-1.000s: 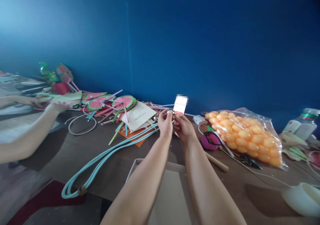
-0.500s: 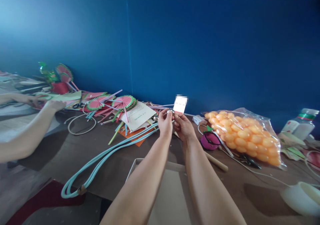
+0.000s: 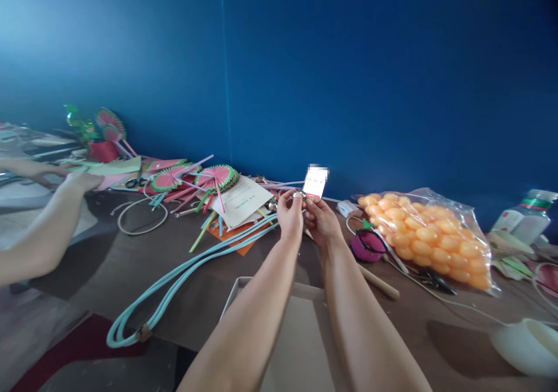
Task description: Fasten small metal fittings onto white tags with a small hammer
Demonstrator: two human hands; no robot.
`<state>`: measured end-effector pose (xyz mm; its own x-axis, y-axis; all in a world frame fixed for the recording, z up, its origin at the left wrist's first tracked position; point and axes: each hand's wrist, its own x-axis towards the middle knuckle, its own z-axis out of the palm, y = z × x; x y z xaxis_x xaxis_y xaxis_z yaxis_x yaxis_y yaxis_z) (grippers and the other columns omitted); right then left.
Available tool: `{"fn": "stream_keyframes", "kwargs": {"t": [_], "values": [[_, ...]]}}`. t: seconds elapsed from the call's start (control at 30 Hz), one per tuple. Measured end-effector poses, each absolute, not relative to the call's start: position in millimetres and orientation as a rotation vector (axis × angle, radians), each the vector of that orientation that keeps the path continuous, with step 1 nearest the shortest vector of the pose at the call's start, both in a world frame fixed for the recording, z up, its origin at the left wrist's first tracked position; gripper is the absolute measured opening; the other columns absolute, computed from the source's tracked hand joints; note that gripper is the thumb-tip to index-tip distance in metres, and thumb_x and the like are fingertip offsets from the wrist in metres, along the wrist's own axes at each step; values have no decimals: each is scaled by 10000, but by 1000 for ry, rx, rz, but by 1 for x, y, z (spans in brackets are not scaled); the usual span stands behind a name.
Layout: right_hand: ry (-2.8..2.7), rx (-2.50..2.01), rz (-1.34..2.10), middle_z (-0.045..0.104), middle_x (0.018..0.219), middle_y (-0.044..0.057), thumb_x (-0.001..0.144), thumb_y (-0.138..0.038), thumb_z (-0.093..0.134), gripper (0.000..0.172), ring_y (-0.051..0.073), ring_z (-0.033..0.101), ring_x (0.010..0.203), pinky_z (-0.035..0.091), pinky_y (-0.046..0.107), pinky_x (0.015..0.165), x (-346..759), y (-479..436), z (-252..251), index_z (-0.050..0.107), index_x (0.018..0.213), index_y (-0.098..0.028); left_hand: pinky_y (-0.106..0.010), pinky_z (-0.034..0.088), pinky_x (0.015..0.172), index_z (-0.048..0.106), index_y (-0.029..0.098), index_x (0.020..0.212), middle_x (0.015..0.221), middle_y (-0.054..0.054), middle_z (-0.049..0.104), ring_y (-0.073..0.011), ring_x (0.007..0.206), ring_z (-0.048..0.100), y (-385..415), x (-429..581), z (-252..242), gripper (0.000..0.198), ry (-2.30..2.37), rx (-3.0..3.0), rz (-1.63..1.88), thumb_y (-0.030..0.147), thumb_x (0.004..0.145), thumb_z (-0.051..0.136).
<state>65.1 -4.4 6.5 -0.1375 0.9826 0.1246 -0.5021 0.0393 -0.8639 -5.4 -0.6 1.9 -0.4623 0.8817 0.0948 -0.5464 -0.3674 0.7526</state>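
Holding a shiny metal piece in the left grip, by the phone's lower left corner. Cannot tell the right grip's hold.

A blue wall, paler at left, stands behind a dark brown table.

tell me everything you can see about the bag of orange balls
The bag looks like clear, glossy plastic, crinkled, with slack film along its upper right edge. It is packed with many smooth, rounded light-orange balls. It lies on the brown table, before the blue wall, right of the magenta pouch. The right hand is well left of it, not touching it. Whether it is sealed can't be made out.
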Motion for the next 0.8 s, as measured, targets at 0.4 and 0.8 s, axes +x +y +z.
{"fn": "stream_keyframes", "kwargs": {"t": [0.4,0.8], "values": [[-966,-665,1458,547,611,-61,570,-309,808,301,6,370,439,257,130,368,63,-5,8,594,741,-183,-287,490,689,581,143,995,841,-54,603,-124,691,586,-2,-6,3,358,863,629,1974,378,733,646],[-952,-668,1473,581,673,-53,595,-303,787,300,0,363,431,225,119,355,66,-6,8,596,802,-201,-264,466,647,564,145,987,692,-6,560,-109,629,552,-5,-6,6,365,811,655,1965,379,723,658]]}}
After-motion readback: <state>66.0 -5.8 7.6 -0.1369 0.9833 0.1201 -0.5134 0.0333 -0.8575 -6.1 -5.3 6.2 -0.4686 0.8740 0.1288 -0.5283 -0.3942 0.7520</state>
